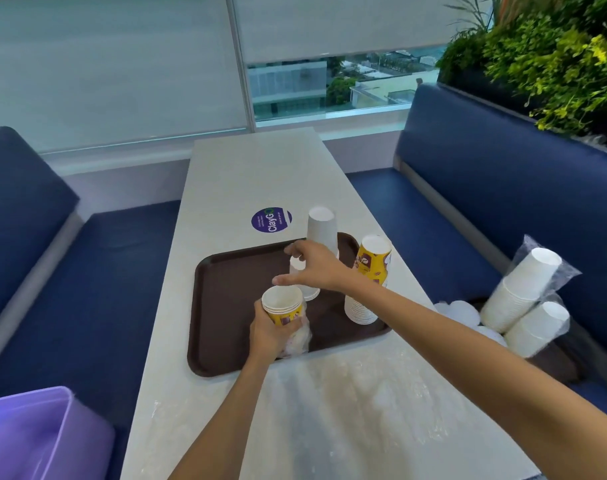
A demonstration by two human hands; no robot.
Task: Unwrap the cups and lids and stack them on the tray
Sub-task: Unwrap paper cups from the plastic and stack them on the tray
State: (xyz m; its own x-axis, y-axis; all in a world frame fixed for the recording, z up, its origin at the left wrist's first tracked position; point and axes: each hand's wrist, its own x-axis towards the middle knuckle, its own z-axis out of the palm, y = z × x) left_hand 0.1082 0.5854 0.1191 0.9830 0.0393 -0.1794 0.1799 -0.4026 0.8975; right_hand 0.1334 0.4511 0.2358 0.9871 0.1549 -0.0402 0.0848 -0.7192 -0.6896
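My left hand [272,332] clamped round yellow cups [283,306] and crumpled wrap [298,341] over the tray [226,289], right hand [312,268] arched over short white stack [308,292], can't tell if it grips

Cool daylight is coming in through the window [330,81] strip, and the lowered blinds [104,64] glow a flat, milky grey. Overall it's a bit dim and bluish. The table [330,410] picks up a pale, streaky sheen near the front. The tray [226,306] reads dark, with only soft shadows under the stacks. The left hand [271,336] and its yellow cups [283,306] look crisp, while the right hand [312,268] on the white cups [307,292] is slightly smeared. Out at the right edge the wrapped cups [524,296] blur, the bin [35,438] goes soft, and the benches [503,185] bow with the wide lens.
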